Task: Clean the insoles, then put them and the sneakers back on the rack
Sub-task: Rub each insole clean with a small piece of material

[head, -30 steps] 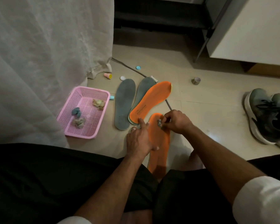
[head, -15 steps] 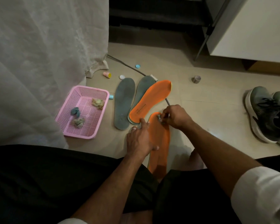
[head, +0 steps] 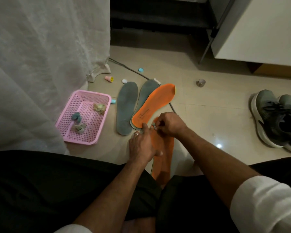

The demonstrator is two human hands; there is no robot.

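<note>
An orange insole point(head: 164, 158) lies between my knees, running from my lap out over the floor. My left hand point(head: 141, 145) presses flat on its left side and holds it down. My right hand point(head: 169, 124) pinches a small grey wad point(head: 154, 127) against the insole's toe end. A second orange insole point(head: 154, 105) lies on the floor just beyond, overlapping a grey insole point(head: 145, 94). Another grey insole point(head: 126, 108) lies to their left. A pair of grey sneakers point(head: 279, 118) stands on the floor at the far right.
A pink plastic basket point(head: 69, 132) with three crumpled wads sits at the left, beside a hanging white curtain point(head: 40, 64). Small caps, a pink stamp point(head: 109, 78), a tape roll point(head: 200, 82) and a cable point(head: 129, 69) lie on the tiled floor. A white cabinet point(head: 259, 27) stands at the upper right.
My right hand with the wad has shifted slightly over the toe end of the near orange insole. My left hand stays pressed on the insole.
</note>
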